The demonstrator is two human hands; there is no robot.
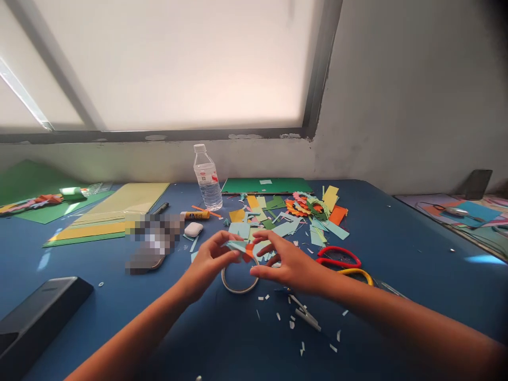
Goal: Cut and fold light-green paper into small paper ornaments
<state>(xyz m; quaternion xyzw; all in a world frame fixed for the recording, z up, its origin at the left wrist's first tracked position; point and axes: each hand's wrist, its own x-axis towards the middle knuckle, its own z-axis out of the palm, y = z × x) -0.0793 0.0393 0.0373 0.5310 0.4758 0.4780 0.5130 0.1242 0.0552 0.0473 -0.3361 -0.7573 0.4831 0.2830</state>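
My left hand [208,264] pinches a small folded paper piece [237,245], light blue with an orange part at its right end, between thumb and fingers. Just to the right is my right hand [289,262], its fingers curved and apart around an empty gap, close to the orange end. I cannot tell whether a fingertip touches the paper. Beneath both hands a thin pale ring [239,291] lies on the blue table [178,328], its far side partly hidden by the hands and paper. Red-and-yellow-handled scissors [339,256] lie beyond my right wrist, partly covered by the forearm.
Coloured paper scraps [286,227] are heaped behind the hands. A water bottle [208,180], a glue stick [197,215] and a white case [193,229] stand or lie left of them. Paper sheets [119,206] and a black box [43,307] occupy the left. White bits [291,324] dot the front.
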